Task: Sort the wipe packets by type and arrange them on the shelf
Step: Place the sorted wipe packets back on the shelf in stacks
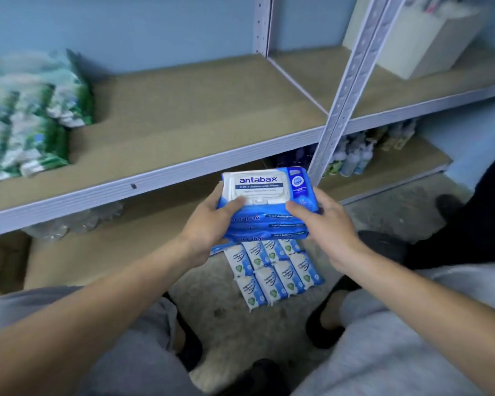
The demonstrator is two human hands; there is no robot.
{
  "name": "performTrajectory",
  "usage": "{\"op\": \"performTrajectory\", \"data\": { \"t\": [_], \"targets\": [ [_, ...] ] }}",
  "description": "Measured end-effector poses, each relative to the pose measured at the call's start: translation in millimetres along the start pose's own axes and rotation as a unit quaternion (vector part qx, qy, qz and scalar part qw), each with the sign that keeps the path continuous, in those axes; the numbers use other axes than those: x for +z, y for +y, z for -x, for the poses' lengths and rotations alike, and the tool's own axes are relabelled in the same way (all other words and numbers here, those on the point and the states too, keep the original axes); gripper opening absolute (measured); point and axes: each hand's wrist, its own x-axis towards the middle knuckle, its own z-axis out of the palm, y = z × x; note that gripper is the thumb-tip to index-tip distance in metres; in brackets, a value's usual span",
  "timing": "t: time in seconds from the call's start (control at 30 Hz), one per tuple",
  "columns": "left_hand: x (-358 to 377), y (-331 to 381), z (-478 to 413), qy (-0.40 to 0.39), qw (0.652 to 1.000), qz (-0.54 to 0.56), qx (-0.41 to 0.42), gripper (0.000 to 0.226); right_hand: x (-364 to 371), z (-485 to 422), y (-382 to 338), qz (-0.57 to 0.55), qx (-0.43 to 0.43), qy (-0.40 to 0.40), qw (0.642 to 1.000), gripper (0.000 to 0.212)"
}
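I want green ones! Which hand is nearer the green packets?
Left. The left hand grips the blue stack nearer the green packets; the right hand, its far side.

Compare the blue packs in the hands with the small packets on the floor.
The blue packs are held up by the left hand and right hand; the small packets lie on the floor. The blue packs are larger and stacked; the small packets lie side by side in rows. The top blue pack has a white lid; the small packets show none. Both are blue and white.
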Motion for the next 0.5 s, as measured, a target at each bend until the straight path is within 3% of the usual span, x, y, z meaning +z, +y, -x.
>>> {"op": "performTrajectory", "data": {
  "t": [0.1,0.23,0.4,0.5],
  "targets": [
    [-0.5,20.9,1.1,0.009,0.998,-0.002,0.059,0.05,-5.4,2.0,-23.1,-0.011,-0.053,0.016,0.998,0.032],
    [-7.3,53.6,-6.0,0.028,0.988,-0.015,0.154,0.043,-3.7,-18.2,-58.7,0.0,-0.145,0.05,0.988,0.037],
    [-2.7,79.2,-11.6,-0.004,0.985,0.06,0.164,0.038,-4.9,-56.7,-108.8,-0.011,-0.213,0.072,0.974,0.026],
    [-0.3,88.1,-14.6,0.016,0.982,0.09,0.166,0.039,-4.7,-69.7,-121.9,-0.012,-0.24,0.068,0.968,0.022]
  ]
}}
